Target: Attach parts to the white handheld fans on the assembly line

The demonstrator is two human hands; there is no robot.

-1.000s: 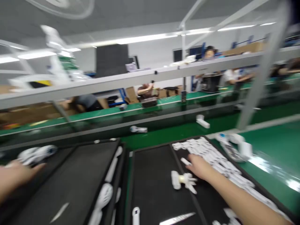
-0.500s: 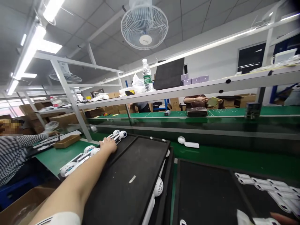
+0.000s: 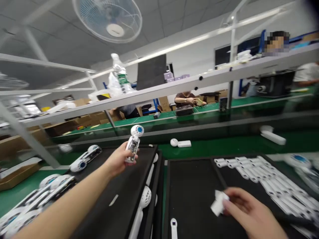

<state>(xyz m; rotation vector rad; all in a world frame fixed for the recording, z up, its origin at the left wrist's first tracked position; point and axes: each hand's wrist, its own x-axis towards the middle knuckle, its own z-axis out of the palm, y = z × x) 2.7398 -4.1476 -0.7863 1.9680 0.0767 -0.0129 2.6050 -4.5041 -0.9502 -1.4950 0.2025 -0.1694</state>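
My left hand (image 3: 117, 161) is raised above a black tray (image 3: 117, 196) and grips the handle of a small white handheld fan (image 3: 133, 142), whose round head has a blue centre. At lower right, my right hand (image 3: 245, 209) pinches a small white plastic part (image 3: 218, 202) over a second black tray (image 3: 191, 186). Close to that hand, rows of white plastic parts (image 3: 264, 179) lie on the tray's right side. Further fan parts (image 3: 144, 199) lie along the first tray's right side.
Several assembled fans (image 3: 37, 205) lie on the green workbench (image 3: 22, 196) at left. A round-headed fan part (image 3: 180, 143) rests on a green belt (image 3: 224, 142). A white metal shelf (image 3: 159, 91) runs above. Beyond it, a co-worker (image 3: 185, 99) sits at another green line.
My view has swung left and up. My left hand has lifted off the fans at the tray's far edge, now holding one. My right hand has moved further into view, holding a white part.
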